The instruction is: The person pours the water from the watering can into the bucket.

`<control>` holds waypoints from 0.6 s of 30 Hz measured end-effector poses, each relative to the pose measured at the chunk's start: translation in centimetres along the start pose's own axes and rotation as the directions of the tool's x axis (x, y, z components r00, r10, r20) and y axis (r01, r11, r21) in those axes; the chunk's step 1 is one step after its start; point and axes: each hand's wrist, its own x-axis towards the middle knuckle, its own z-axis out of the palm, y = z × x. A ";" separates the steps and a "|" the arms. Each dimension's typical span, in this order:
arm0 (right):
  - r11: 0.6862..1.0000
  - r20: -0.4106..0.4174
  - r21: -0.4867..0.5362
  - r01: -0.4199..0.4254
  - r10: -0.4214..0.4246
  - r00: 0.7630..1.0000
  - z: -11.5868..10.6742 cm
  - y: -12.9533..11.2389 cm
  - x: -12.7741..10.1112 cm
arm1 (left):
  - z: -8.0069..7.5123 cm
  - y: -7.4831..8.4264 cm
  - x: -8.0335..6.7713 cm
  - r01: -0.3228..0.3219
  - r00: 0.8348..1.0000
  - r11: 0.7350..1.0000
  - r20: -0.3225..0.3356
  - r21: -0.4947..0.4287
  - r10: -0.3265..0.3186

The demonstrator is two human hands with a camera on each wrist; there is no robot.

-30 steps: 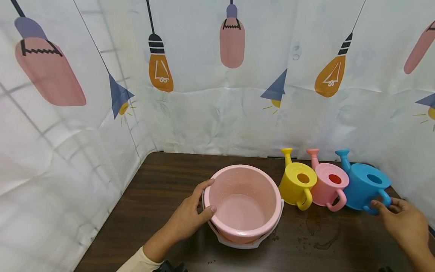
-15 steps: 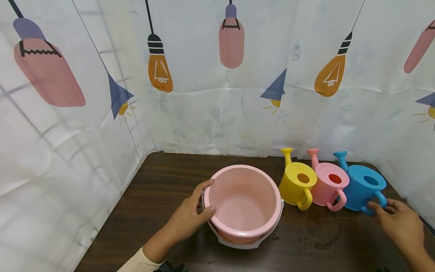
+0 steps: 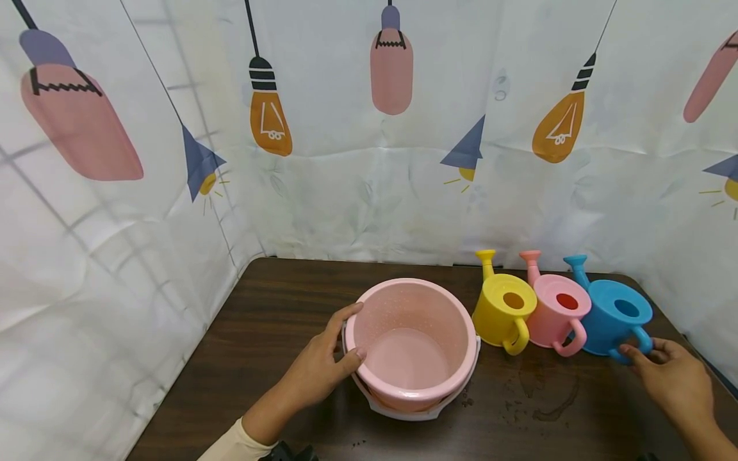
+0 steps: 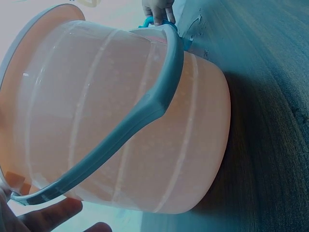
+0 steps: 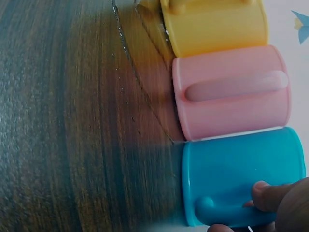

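Observation:
A pink bucket (image 3: pixel 412 358) stands upright on the dark wooden table, with its pale handle hanging down around the near side. My left hand (image 3: pixel 323 358) holds its left rim, thumb toward the front and index finger farther back; its other fingers lie against the outside under the rim. On the right, a blue watering can (image 3: pixel 617 314) stands beside a pink watering can (image 3: pixel 558 310) and a yellow watering can (image 3: pixel 503 307). With thumb and fingers my right hand (image 3: pixel 674 378) pinches the lower part of the blue can's handle (image 5: pixel 227 215). The three cans form a row, spouts toward the wall.
A white cloth with printed lamps (image 3: pixel 346 192) closes off the back and left of the table (image 3: pixel 277 307). Water drops and a wet streak (image 3: pixel 556 410) lie on the wood in front of the cans. The bucket's inner wall carries small droplets.
The blue watering can has slid left in my right hand, up close beside the pink one. My left hand and the bucket stay in place.

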 end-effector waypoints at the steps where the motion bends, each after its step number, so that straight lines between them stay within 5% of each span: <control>1: 1.000 -0.001 -0.002 0.000 0.000 1.000 0.0 0.0 0.0 | 0.0 0.0 0.0 -0.002 1.000 1.000 0.000 0.001 0.002; 10: 0.998 0.019 -0.008 -0.066 0.066 0.998 -0.3 -0.5 -0.5 | 0.0 -0.1 -0.1 -0.024 1.000 1.000 0.008 -0.005 0.024; 18: 0.994 -0.149 0.106 -0.009 0.024 0.989 -1.3 -2.7 -2.3 | -0.3 -0.8 -0.1 -0.101 0.995 0.995 0.013 -0.014 0.101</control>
